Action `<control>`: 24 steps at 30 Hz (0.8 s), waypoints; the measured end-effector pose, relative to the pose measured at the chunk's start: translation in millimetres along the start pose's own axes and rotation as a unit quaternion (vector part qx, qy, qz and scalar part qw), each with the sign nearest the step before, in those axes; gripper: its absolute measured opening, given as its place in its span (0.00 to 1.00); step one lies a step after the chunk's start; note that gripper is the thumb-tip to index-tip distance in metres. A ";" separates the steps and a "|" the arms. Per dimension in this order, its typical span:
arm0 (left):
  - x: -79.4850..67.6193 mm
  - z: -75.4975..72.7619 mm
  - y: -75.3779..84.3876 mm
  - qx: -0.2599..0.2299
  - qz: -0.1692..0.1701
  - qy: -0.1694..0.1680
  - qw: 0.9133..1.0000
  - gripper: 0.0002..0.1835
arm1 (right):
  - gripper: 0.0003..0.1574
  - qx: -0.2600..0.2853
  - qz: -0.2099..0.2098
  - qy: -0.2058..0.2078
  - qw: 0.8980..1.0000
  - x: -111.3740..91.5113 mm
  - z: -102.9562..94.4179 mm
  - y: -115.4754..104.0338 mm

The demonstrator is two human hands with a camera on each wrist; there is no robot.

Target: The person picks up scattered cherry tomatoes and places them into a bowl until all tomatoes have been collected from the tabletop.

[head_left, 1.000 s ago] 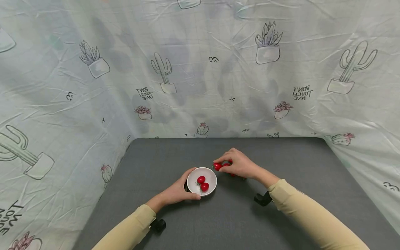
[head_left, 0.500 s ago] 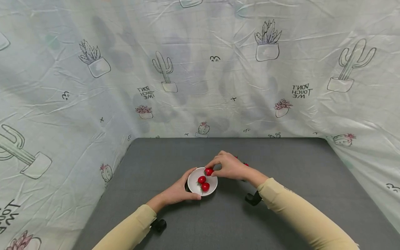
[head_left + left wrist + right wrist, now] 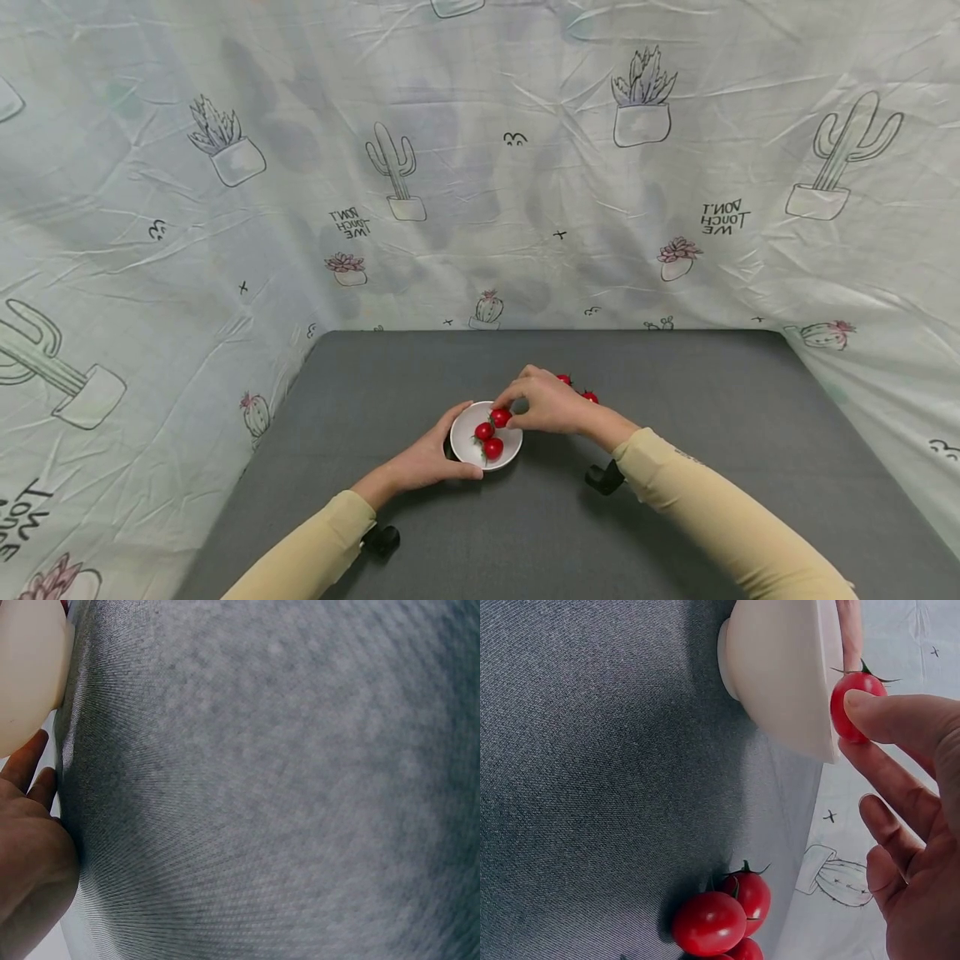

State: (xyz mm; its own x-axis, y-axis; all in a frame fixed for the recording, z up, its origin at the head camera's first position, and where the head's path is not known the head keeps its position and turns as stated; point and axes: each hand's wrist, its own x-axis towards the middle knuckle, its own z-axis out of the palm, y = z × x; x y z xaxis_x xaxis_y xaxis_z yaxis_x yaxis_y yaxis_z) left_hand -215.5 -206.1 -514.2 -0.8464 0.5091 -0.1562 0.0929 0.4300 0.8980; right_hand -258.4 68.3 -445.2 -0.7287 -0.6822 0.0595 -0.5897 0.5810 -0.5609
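A small white bowl (image 3: 465, 448) stands on the dark table, with two cherry tomatoes, one (image 3: 483, 432) behind the other (image 3: 492, 448), lying in it. My left hand (image 3: 426, 458) holds the bowl from its left side, thumb at the near edge and fingers at the far edge. Between thumb and fingers, my right hand (image 3: 546, 402) pinches another cherry tomato (image 3: 866, 681) with a green calyx, over the bowl's far right rim. The left wrist view shows only part of the bowl's wall (image 3: 30, 671) and the left hand (image 3: 30, 847).
Several more cherry tomatoes (image 3: 709, 924) lie on the grey cloth-covered table (image 3: 480, 542), partly behind the right hand. A pale curtain (image 3: 465, 167) printed with cacti hangs at the back and sides. Black wrist devices sit under the left (image 3: 381, 542) and right (image 3: 604, 478) forearms.
My right hand has carried a tomato leftward from the loose ones to above the bowl, then slightly lower and nearer. The left hand and bowl have stayed almost still.
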 end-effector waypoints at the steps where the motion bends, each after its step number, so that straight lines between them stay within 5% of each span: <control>1: 0.1 0.1 -0.4 0.002 0.000 0.000 1.000 0.58 | 0.16 0.000 -0.002 0.001 1.000 -0.1 0.2 0.2; 16: -1.2 -0.2 3.6 -0.001 0.009 -0.003 1.000 0.59 | 0.16 0.015 0.001 0.023 1.000 -5.2 -6.2 6.8; 24: -1.3 0.8 3.1 0.008 0.010 0.002 1.000 0.60 | 0.16 0.018 0.018 0.061 0.998 -23.0 -25.6 13.8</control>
State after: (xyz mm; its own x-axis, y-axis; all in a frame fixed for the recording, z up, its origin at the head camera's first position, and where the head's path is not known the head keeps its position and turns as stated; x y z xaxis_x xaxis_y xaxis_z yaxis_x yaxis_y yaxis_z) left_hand -213.7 -204.9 -511.6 -0.8464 0.5147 -0.1365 0.1183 0.4317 0.8942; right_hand -258.7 103.4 -433.2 -0.7868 -0.6016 0.1379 -0.5521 0.5860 -0.5931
